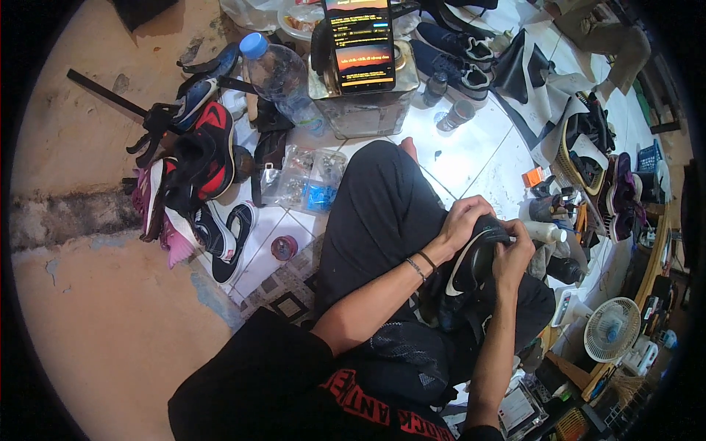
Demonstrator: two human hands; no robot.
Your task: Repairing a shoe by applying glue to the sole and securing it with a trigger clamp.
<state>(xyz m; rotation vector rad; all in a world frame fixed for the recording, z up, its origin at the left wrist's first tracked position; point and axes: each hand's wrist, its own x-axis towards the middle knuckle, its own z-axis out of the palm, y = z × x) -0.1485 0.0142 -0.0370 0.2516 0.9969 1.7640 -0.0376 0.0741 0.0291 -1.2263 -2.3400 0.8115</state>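
Observation:
A black shoe (474, 266) with a pale edge along its side rests over my lap, tilted. My left hand (468, 222) grips its upper end from the left, the fingers bent over the rim. From the right, my right hand (514, 253) closes on the same end, thumb and fingers pressed against the black material. The two hands sit close together at the top of the shoe. Whether a small tool or thread lies between the fingers is hidden. Just right of my right hand lies a white bottle (543, 232).
Several shoes, one a red and black sneaker (211, 151), pile up at the left wall. A phone (358, 48) leans on a metal tin (368, 114) ahead, beside a large clear bottle (276, 70). A compartment box (305, 178) lies left of my knee. A fan (612, 329) stands right.

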